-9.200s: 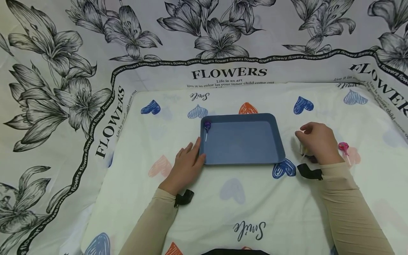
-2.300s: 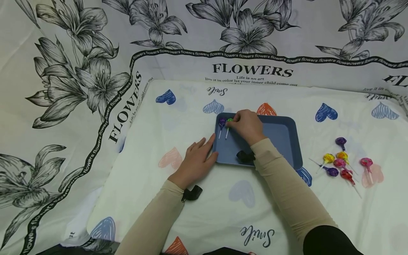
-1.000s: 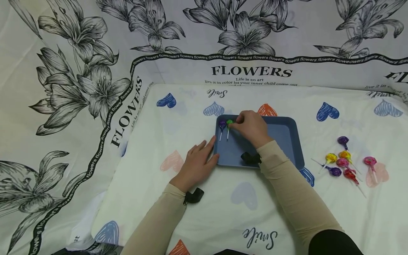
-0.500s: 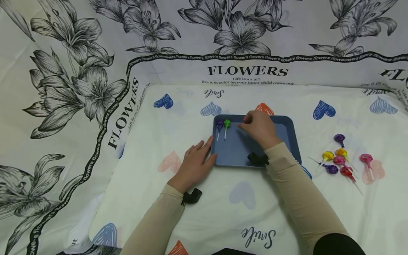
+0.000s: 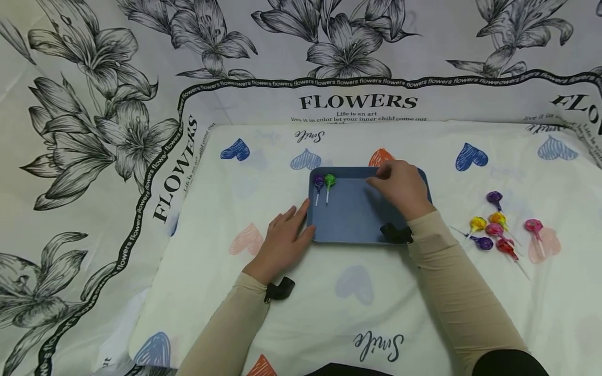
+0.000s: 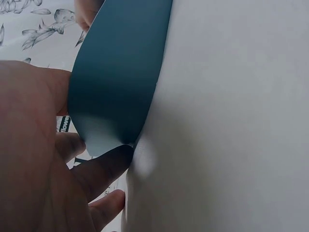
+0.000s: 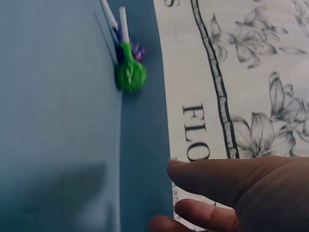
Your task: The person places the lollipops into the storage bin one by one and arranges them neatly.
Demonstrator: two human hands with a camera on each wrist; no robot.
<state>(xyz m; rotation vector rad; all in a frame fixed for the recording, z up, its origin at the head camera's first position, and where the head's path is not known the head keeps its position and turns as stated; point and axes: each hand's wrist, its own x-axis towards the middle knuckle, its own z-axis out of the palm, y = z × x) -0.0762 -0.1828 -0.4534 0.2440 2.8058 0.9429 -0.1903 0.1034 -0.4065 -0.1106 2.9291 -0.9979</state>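
A shallow blue tray (image 5: 348,219) lies on the heart-printed cloth. In its far left corner a purple lollipop (image 5: 319,181) and a green lollipop (image 5: 330,180) lie side by side, sticks toward the person. My left hand (image 5: 281,243) touches the tray's left edge with thumb and fingertips, which the left wrist view shows against its outer wall (image 6: 118,72). Over the right part of the tray hovers my right hand (image 5: 403,189), holding nothing. Its thumb (image 7: 203,176) and fingers stand apart in the right wrist view, away from the green lollipop (image 7: 131,75).
Right of the tray lies a loose group of lollipops, among them a yellow one (image 5: 477,224), a red one (image 5: 507,248) and a purple one (image 5: 494,198). A pink lollipop (image 5: 533,226) lies slightly apart from them. The flower-printed cloth (image 5: 254,109) spreads beyond.
My right hand brought a green lollipop into the tray beside the purple one, let go of it and moved off to the right. The left hand has stayed at the tray's left edge.
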